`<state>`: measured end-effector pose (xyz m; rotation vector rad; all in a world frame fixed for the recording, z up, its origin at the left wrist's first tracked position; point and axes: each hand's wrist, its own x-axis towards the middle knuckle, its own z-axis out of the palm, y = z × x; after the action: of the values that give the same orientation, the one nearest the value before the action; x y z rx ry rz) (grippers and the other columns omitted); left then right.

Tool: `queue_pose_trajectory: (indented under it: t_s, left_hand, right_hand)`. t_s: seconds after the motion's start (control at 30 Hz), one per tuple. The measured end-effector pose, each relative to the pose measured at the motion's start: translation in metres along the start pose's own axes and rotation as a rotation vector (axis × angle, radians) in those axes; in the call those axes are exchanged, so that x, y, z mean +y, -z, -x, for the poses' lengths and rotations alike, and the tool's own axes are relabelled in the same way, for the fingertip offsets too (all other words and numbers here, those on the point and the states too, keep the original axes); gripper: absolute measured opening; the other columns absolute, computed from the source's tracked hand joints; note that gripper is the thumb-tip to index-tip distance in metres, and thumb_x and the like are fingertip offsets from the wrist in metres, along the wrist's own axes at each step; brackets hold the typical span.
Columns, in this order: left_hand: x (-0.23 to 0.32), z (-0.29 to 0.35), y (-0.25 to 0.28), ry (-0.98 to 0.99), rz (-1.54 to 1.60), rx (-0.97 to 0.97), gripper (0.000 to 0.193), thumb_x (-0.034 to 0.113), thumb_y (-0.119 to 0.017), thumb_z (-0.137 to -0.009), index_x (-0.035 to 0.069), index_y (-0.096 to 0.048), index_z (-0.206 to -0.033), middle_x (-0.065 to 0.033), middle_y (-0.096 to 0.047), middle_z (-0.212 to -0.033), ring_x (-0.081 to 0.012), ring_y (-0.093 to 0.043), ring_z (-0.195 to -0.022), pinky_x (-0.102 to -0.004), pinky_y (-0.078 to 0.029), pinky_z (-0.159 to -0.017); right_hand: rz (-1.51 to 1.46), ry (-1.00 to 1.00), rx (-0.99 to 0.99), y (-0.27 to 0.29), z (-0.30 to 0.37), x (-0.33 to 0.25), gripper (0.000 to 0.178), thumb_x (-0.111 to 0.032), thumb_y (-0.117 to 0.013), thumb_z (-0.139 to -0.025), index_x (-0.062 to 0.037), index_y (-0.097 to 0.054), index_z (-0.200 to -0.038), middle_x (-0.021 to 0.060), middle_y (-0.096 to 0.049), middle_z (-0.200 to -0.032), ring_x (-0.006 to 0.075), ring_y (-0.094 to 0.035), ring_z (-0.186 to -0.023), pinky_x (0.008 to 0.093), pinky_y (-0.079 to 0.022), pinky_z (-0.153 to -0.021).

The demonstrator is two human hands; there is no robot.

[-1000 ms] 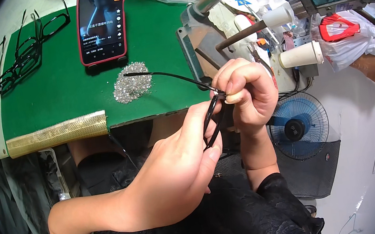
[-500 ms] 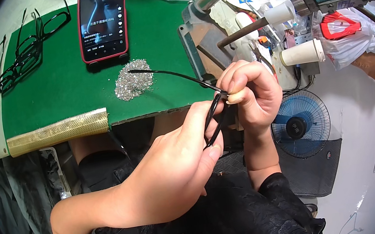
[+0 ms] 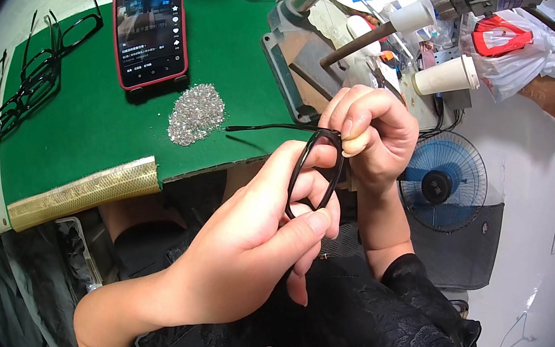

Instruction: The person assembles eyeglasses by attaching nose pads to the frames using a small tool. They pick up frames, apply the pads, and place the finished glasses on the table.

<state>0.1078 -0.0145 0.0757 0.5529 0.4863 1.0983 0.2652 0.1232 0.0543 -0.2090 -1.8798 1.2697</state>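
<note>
Together, left fingers point(image 3: 303, 232), right fingers point(image 3: 373, 109) holding black glasses point(image 3: 329, 136), white cup point(image 3: 443, 78) near plastic bag point(image 3: 545, 61), contents unclear.

Small white text point(image 3: 145, 50) on phone screen point(image 3: 145, 30), apparently lettering on fan hub point(image 3: 437, 186)

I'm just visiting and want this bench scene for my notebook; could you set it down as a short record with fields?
Left hand: holds the front of a black glasses frame
Right hand: pinches the frame's corner, by the hinge
Temple arm: extends leftward, tip near the glittery pile
Glittery pile: small silvery bits on a green mat
Phone: red-cased, screen lit, beyond the pile
Other glasses: black frames at the mat's far left
Floor, right: blue-bladed fan
</note>
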Motion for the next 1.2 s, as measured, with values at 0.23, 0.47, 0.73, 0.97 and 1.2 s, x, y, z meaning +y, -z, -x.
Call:
queue_pose_trajectory:
  t_s: [0.23,0.47,0.73,0.97,1.2]
  left_hand:
    - [0.0,0.0,0.001,0.025,-0.018,0.009,0.048,0.006,-0.047,-0.093,-0.003,-0.025,-0.135,-0.0118,-0.05,-0.092,-0.0112,-0.051,-0.064,-0.0231,-0.05,-0.047]
    - [0.002,-0.001,0.0,0.017,-0.039,0.022,0.047,0.006,-0.047,-0.093,-0.002,-0.027,-0.134,-0.0115,-0.05,-0.091,-0.0109,-0.051,-0.064,-0.0231,-0.05,-0.048]
    - [0.001,-0.002,0.002,-0.018,-0.038,0.041,0.044,0.005,-0.047,-0.093,-0.001,-0.028,-0.133,-0.0103,-0.05,-0.09,-0.0103,-0.05,-0.064,-0.0228,-0.05,-0.048]
    - [0.002,-0.001,0.001,-0.024,-0.053,0.066,0.046,0.005,-0.046,-0.094,0.0,-0.027,-0.135,-0.0107,-0.05,-0.09,-0.0103,-0.05,-0.063,-0.0218,-0.049,-0.048]
    - [0.0,-0.002,0.001,-0.047,-0.072,0.083,0.047,0.006,-0.045,-0.094,0.0,-0.026,-0.137,-0.0114,-0.05,-0.091,-0.0111,-0.05,-0.062,-0.0221,-0.047,-0.047]
  right_hand:
    - [-0.005,0.014,-0.028,0.005,-0.002,0.001,0.018,-0.012,-0.069,-0.082,0.0011,-0.059,-0.076,0.0089,-0.063,-0.066,0.0196,-0.061,-0.061,0.028,-0.049,-0.058]
    - [-0.023,0.018,0.012,0.0,-0.001,0.005,0.021,-0.014,-0.068,-0.085,0.0015,-0.058,-0.077,0.0087,-0.061,-0.067,0.018,-0.059,-0.062,0.027,-0.049,-0.058]
    - [-0.13,-0.006,0.018,-0.003,0.001,0.01,0.014,-0.007,-0.065,-0.087,0.0023,-0.055,-0.086,0.0092,-0.059,-0.076,0.0167,-0.058,-0.068,0.0266,-0.049,-0.064]
    - [-0.056,-0.026,0.007,-0.004,-0.001,0.007,0.012,-0.004,-0.065,-0.086,0.0021,-0.054,-0.086,0.0093,-0.059,-0.078,0.016,-0.058,-0.07,0.026,-0.049,-0.066]
    - [-0.021,-0.005,0.055,-0.009,0.001,0.01,0.011,-0.006,-0.061,-0.09,0.0021,-0.054,-0.091,0.0089,-0.059,-0.079,0.0141,-0.058,-0.071,0.025,-0.048,-0.066]
